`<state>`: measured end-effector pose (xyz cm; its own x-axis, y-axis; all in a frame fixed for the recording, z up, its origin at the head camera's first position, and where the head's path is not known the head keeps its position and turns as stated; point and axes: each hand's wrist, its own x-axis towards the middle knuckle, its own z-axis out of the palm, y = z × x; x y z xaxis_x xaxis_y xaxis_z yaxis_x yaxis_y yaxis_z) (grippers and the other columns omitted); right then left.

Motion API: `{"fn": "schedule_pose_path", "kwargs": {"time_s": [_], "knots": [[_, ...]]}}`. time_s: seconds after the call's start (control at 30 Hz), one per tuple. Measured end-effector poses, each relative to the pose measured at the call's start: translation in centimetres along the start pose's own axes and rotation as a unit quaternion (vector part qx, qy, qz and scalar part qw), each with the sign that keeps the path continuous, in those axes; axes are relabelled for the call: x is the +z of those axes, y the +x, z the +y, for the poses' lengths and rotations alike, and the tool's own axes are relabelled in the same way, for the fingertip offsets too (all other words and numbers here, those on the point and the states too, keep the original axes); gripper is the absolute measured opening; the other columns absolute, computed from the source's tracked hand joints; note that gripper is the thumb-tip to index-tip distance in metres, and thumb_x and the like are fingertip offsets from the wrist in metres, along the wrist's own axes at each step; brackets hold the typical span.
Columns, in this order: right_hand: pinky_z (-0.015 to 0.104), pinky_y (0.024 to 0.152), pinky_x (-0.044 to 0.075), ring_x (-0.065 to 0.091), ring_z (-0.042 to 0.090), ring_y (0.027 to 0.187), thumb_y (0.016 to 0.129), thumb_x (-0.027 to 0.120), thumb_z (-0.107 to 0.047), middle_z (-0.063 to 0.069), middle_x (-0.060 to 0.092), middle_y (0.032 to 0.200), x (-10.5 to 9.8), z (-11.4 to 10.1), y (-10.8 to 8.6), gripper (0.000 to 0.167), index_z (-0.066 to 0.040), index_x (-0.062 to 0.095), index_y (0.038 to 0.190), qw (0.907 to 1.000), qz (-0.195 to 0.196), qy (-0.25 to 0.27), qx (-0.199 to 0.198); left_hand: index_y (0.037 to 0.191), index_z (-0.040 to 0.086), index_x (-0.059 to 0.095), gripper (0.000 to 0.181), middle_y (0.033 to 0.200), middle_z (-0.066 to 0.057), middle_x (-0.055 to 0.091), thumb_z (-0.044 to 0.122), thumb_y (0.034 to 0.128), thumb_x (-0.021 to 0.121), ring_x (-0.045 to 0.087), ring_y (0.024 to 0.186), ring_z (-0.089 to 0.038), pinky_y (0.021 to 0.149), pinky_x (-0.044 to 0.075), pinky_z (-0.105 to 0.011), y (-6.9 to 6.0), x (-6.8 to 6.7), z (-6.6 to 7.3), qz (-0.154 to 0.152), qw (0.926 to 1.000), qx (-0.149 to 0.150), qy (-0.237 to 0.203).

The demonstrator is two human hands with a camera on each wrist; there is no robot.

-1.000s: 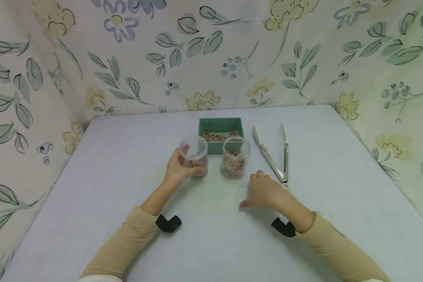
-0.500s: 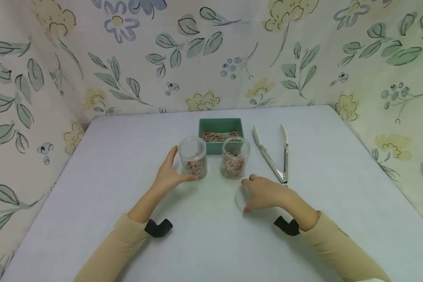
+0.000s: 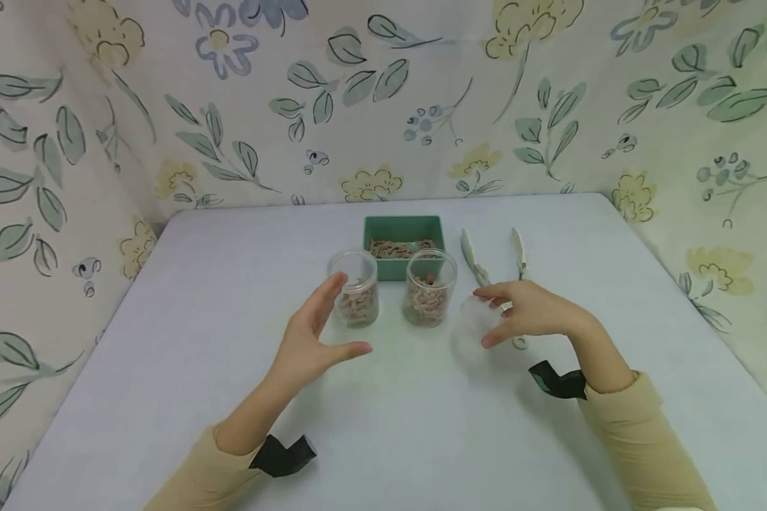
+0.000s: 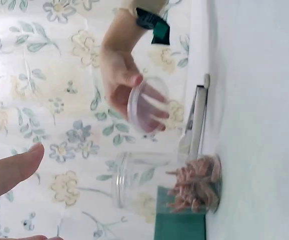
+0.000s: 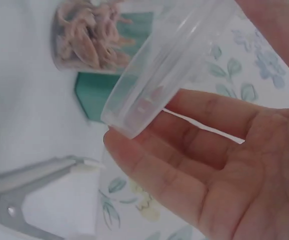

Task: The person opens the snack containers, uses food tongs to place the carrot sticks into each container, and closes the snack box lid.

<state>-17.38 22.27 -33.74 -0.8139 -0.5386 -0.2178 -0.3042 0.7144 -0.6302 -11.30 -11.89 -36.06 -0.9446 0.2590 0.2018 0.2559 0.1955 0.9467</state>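
My right hand (image 3: pixel 537 309) grips a round clear plastic lid (image 3: pixel 471 325) by its edge, raised over the table and tilted; fingers and thumb bend around the rim (image 5: pixel 144 85). Just in front of the left jar (image 3: pixel 358 306), my left hand (image 3: pixel 303 348) is held up with thumb and fingers spread, holding nothing. Beside that jar stands a second clear jar (image 3: pixel 428 301). Both jars are upright and uncovered, with brownish-pink, strand-like pieces in their lower part. In the left wrist view, the lid (image 4: pixel 147 107) is above and beyond an open jar (image 4: pixel 144 177).
A green rectangular tray (image 3: pixel 393 271) holding similar strands stands behind the jars. Metal tongs (image 3: pixel 471 254) with pale tips lie spread on the table (image 3: pixel 243 284) at the right, partly under my right hand. Floral cloth (image 3: pixel 332 142) hangs behind the table.
My left hand has let go of the left jar and drawn back towards me. My right hand has picked the lid up off the table and moved it up and right.
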Motion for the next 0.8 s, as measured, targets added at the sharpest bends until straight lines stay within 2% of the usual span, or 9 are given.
{"fn": "schedule_pose_path", "kwargs": {"time_s": [0.1, 0.17, 0.27, 0.33, 0.43, 0.47, 0.63, 0.7, 0.8], "knots": [[0.047, 0.093, 0.050, 0.054, 0.035, 0.117, 0.075, 0.085, -0.027, 0.024, 0.052, 0.137, -1.3, 0.1, -0.1, 0.081, 0.010, 0.048, 0.137, 0.9996, 0.019, 0.018, -0.011, 0.151, 0.001, 0.029, 0.095, 0.156, -0.015, 0.029, 0.004, 0.0741, 0.084, 0.025, 0.144, -0.029, 0.115, 0.023, -0.044, 0.0, 1.6, 0.1, -0.068, 0.9976, -0.002, 0.009], [0.047, 0.095, 0.049, 0.052, 0.036, 0.120, 0.075, 0.086, -0.022, 0.025, 0.049, 0.139, -2.2, -0.1, 0.1, 0.081, 0.010, 0.046, 0.138, 0.9985, 0.039, 0.031, -0.022, 0.152, 0.003, 0.028, 0.096, 0.156, -0.014, 0.028, 0.010, 0.0749, 0.085, 0.025, 0.144, -0.031, 0.114, 0.026, -0.048, 0.3, 2.8, -0.2, -0.114, 0.9924, -0.030, 0.035], [0.049, 0.099, 0.046, 0.049, 0.039, 0.124, 0.075, 0.086, -0.017, 0.026, 0.046, 0.142, -3.2, -0.7, 1.0, 0.082, 0.010, 0.043, 0.140, 0.9959, 0.065, 0.044, -0.044, 0.153, 0.004, 0.025, 0.099, 0.157, -0.014, 0.028, 0.019, 0.0755, 0.085, 0.029, 0.142, -0.034, 0.112, 0.029, -0.050, 1.4, 4.7, -1.0, -0.148, 0.9814, -0.090, 0.081], [0.050, 0.102, 0.043, 0.047, 0.038, 0.126, 0.075, 0.085, -0.017, 0.024, 0.045, 0.144, -3.5, -1.2, 2.1, 0.084, 0.009, 0.042, 0.141, 0.9949, 0.075, 0.032, -0.060, 0.154, 0.005, 0.023, 0.100, 0.157, -0.013, 0.027, 0.024, 0.0764, 0.084, 0.029, 0.141, -0.035, 0.111, 0.031, -0.052, 2.5, 6.0, -1.6, -0.139, 0.9759, -0.133, 0.103], [0.051, 0.104, 0.041, 0.046, 0.039, 0.127, 0.075, 0.086, -0.018, 0.024, 0.044, 0.144, -3.5, -2.0, 3.8, 0.084, 0.008, 0.041, 0.142, 0.9938, 0.073, 0.014, -0.082, 0.155, 0.005, 0.020, 0.101, 0.158, -0.015, 0.025, 0.026, 0.0780, 0.083, 0.027, 0.142, -0.036, 0.111, 0.029, -0.053, 4.3, 7.9, -2.6, -0.090, 0.9747, -0.179, 0.099], [0.051, 0.104, 0.041, 0.046, 0.039, 0.127, 0.075, 0.086, -0.017, 0.024, 0.044, 0.144, -3.4, -2.2, 4.4, 0.083, 0.009, 0.042, 0.141, 0.9934, 0.071, 0.011, -0.090, 0.155, 0.005, 0.019, 0.102, 0.158, -0.015, 0.025, 0.025, 0.0780, 0.083, 0.026, 0.142, -0.036, 0.111, 0.029, -0.054, 4.8, 8.4, -3.0, -0.070, 0.9757, -0.186, 0.092], [0.050, 0.103, 0.042, 0.046, 0.038, 0.127, 0.073, 0.086, -0.009, 0.024, 0.047, 0.141, -2.9, -2.5, 6.6, 0.081, 0.010, 0.044, 0.139, 0.9916, 0.054, 0.025, -0.115, 0.155, 0.008, 0.020, 0.102, 0.157, -0.015, 0.027, 0.019, 0.0768, 0.084, 0.025, 0.143, -0.035, 0.113, 0.026, -0.053, 7.1, 10.0, -4.2, 0.009, 0.9801, -0.196, 0.030], [0.050, 0.103, 0.042, 0.046, 0.037, 0.127, 0.072, 0.086, -0.008, 0.023, 0.048, 0.140, -2.7, -2.5, 7.1, 0.080, 0.010, 0.045, 0.138, 0.9904, 0.047, 0.028, -0.127, 0.154, 0.009, 0.021, 0.101, 0.156, -0.014, 0.029, 0.017, 0.0757, 0.084, 0.027, 0.142, -0.034, 0.113, 0.025, -0.053, 7.9, 10.1, -4.6, 0.023, 0.9801, -0.197, 0.011], [0.050, 0.104, 0.041, 0.046, 0.036, 0.128, 0.072, 0.086, -0.008, 0.023, 0.050, 0.139, -2.4, -2.6, 7.5, 0.080, 0.010, 0.046, 0.138, 0.9883, 0.039, 0.025, -0.145, 0.152, 0.011, 0.027, 0.097, 0.152, -0.011, 0.037, 0.016, 0.0742, 0.085, 0.033, 0.139, -0.032, 0.113, 0.028, -0.050, 8.8, 10.2, -5.2, 0.027, 0.9810, -0.192, -0.002]]}}
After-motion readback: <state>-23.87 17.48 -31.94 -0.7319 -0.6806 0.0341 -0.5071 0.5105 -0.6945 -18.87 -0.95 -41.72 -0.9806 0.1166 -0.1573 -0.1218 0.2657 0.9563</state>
